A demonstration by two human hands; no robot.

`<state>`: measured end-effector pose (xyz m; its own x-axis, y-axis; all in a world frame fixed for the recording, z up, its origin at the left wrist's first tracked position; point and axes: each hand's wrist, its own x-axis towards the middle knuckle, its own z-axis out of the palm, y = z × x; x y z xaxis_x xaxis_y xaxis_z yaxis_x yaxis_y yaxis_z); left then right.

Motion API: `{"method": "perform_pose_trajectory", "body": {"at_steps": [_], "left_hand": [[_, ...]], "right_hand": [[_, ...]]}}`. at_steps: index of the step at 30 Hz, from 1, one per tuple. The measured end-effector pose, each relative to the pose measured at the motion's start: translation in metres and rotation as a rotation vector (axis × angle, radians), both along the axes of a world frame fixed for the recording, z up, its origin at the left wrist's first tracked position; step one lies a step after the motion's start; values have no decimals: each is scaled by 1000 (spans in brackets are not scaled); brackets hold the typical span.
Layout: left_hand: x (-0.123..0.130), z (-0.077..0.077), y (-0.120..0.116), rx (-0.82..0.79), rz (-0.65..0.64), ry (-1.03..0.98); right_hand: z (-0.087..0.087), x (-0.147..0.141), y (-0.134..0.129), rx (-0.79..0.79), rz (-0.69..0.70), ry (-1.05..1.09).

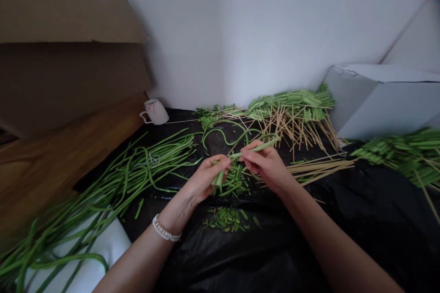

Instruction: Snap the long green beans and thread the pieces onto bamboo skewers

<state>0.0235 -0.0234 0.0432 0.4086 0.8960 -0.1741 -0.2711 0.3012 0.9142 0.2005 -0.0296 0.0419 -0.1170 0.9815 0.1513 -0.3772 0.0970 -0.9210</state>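
Above the middle of the black sheet, my left hand is closed around short green lengths of a long bean. My right hand pinches the same bean a little farther along, thumb and fingers together. A long curly tail of bean trails beyond my hands. Just below them lies a pile of cut bean pieces; nearer to me is a smaller heap of short bean ends. Whether a stick is also in my fingers is hard to make out.
Whole long beans spread at left, partly over a white surface. Loose wooden skewers lie right of my hands. Skewered beans are stacked at the back, more skewered beans at right. A mug, cardboard box and white box stand around.
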Motion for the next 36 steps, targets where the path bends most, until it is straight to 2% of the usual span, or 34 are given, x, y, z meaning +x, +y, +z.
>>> {"method": "perform_pose_trajectory", "body": {"at_steps": [6, 11, 14, 17, 21, 23, 25, 27, 29, 32, 36], "left_hand": [[-2, 6, 2, -158, 20, -425], [-2, 6, 5, -269, 66, -539], [0, 5, 5, -292, 49, -479], [2, 7, 1, -275, 35, -289], [-1, 8, -2, -168, -79, -116], [-5, 7, 1, -91, -43, -91], [-7, 6, 4, -17, 50, -72], [-7, 5, 5, 46, 109, -42], [-4, 5, 4, 88, 107, 17], [1, 3, -2, 113, 42, 109], [3, 1, -5, 97, -42, 154]], "right_hand": [[2, -11, -6, 116, 23, -201], [-1, -14, -7, 75, 46, -156], [-5, -13, -4, 24, 46, -53], [-6, -11, 0, -21, 4, 35], [-1, 1, 7, -97, -141, 144], [3, 9, 11, -95, -242, 210], [5, 12, 12, -72, -280, 197], [4, 9, 10, -58, -236, 108], [1, 0, 6, -55, -138, -30], [-5, -13, -1, -12, -53, -155], [-6, -14, -2, 0, -13, -188]]}}
